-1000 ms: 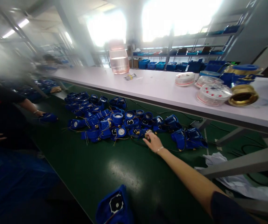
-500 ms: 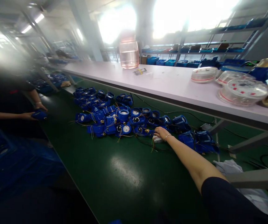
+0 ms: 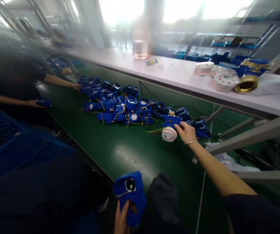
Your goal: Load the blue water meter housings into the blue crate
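At the bottom of the head view, my left hand (image 3: 122, 217) is closed around a blue plastic meter housing (image 3: 136, 195) with a small black-and-white window. Over the bench, my right hand (image 3: 188, 132) grips a meter assembly by its blue plate (image 3: 170, 121). A brass fitting (image 3: 171, 113) sticks up from that plate, and a round white dial unit (image 3: 169, 134) with red marks hangs below it. Thin yellow and red wires (image 3: 156, 130) trail off to the left. Just behind lies a pile of blue meter housings (image 3: 132, 104), several with round dials.
A white shelf (image 3: 174, 72) runs above the green bench (image 3: 101, 138). It carries clear-covered dials (image 3: 224, 81), a brass-and-blue meter body (image 3: 252, 70) and a pink jar (image 3: 141, 48). On the left a co-worker's hand (image 3: 34, 103) holds a blue part. A dark cloth (image 3: 163, 196) is near my left hand.
My right hand has lifted the meter assembly off the bench. My left hand has come into view with a blue housing. One of the co-worker's hands now reaches to the pile.
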Available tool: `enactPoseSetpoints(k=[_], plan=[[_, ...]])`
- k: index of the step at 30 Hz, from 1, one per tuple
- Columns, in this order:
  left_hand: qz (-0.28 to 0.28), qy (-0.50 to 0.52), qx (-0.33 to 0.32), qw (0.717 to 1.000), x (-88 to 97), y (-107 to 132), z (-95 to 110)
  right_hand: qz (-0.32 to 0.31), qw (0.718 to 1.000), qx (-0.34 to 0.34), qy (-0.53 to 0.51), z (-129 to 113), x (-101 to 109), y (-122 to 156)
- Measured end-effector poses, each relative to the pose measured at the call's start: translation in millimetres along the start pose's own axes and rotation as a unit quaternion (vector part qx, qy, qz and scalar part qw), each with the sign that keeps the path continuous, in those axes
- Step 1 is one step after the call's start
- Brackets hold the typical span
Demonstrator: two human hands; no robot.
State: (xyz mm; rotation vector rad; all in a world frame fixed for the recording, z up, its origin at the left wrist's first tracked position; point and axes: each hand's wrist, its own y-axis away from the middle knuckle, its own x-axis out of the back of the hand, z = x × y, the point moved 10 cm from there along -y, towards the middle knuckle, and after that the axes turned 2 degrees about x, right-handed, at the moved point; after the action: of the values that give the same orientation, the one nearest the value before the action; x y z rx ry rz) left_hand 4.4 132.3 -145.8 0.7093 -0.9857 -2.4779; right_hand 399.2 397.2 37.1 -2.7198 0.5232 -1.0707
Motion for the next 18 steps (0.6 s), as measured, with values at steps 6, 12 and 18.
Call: enactPoseSetpoints(k=[6,12,18], plan=[[-0.011,0.057,0.072,0.996,8.5,30,-4,-0.109,0.948,-0.266,-0.136,53,-43,217],[-0.010,0.023,0.083,0.996,52.7,62,-11,-0.155,0.880,-0.417,-0.165,101,-90,356],[-0.114,0.070,0.180,0.974,51.9,90,-42,-0.117,0.896,-0.414,-0.106,120,-87,363]])
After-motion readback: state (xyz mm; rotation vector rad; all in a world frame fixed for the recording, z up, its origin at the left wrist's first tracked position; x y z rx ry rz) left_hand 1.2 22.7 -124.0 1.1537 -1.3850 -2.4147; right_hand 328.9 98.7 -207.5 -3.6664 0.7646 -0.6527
